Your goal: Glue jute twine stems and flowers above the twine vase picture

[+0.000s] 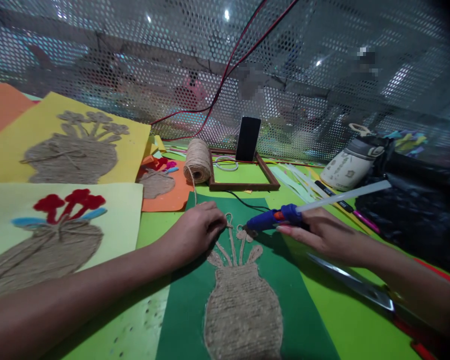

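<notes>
A green sheet (187, 300) bears a vase shape covered in twine (243, 310), with twine stems and small flowers above it. My left hand (204, 225) has its fingers pinched on a twine strand beside the top of the left stem. In my right hand (322, 232) is a blue glue gun (264, 220) with a long translucent glue stick out of its back. The gun's nozzle is close to the twine flower on the right. A twine spool (198, 162) stands behind the sheet, and its loose strand runs down towards my left hand.
Finished vase pictures on yellow (133, 145) and pale (123, 210) sheets lie left. Behind are a wooden frame (243, 187) and an upright phone (248, 140). Scissors (354, 282), markers (333, 196), a bottle (348, 165) and black plastic (405, 200) are at right. Perforated metal stands behind.
</notes>
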A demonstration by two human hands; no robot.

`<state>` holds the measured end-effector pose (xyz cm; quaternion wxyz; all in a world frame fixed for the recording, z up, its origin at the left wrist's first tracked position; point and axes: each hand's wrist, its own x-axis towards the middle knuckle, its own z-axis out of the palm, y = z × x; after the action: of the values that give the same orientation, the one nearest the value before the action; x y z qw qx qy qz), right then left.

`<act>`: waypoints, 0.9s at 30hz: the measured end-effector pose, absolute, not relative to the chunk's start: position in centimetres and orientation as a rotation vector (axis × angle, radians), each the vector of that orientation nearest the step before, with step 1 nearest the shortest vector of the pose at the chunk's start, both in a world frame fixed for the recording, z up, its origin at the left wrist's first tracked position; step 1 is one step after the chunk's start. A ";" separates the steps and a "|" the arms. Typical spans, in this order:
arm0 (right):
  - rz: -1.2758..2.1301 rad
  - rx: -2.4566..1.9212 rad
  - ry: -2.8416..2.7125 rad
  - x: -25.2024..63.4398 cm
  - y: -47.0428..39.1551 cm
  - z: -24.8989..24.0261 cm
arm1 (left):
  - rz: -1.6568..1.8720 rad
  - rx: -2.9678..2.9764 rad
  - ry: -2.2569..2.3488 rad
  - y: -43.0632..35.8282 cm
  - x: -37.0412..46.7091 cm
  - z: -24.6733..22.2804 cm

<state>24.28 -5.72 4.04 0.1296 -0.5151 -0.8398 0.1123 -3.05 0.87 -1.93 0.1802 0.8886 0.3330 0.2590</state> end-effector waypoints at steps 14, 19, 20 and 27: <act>0.391 -1.563 -2.459 24.5 -6.1 4.5 | 0.729 2.500 0.947 0.6 -3.0 -1.8; 0.369 -1.547 -2.434 24.3 -6.6 5.5 | 0.717 2.503 0.959 0.6 -3.0 -1.6; 0.354 -1.535 -2.410 24.4 -6.5 5.6 | 0.709 2.501 0.961 0.5 -3.0 -1.5; 0.311 -1.545 -2.045 26.3 -6.0 6.4 | 0.703 2.471 0.976 0.5 -3.1 -1.5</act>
<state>26.34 -5.97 6.40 0.2764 -0.5751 -0.7612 0.1159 -3.08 0.47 -1.47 0.1955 0.8817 0.3485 0.2508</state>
